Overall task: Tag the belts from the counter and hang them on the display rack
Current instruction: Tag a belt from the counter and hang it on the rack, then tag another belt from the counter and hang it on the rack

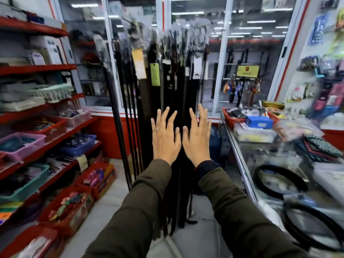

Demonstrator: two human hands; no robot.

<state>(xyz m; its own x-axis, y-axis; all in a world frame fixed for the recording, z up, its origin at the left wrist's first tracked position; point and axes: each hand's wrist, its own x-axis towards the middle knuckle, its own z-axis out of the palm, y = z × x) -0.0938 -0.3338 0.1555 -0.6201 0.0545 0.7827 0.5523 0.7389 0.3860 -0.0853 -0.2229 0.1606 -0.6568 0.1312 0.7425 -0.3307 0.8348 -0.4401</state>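
Note:
Several black belts hang from a display rack [167, 34] in the middle of the view, reaching down to the floor, some with paper tags [155, 74]. My left hand [164, 136] and my right hand [197, 135] are held up side by side in front of the hanging belts, palms away, fingers spread, holding nothing. Two coiled black belts lie on the glass counter [240, 155] at the right, one [279, 181] farther off and one [312, 228] nearer the lower right corner.
Red shelves [48, 144] with baskets and boxes of small goods line the left side. The counter at the right carries a red tray [232, 120], a blue box [258, 121] and folded cloths. Glass walls stand behind the rack. A tiled floor strip runs between shelves and counter.

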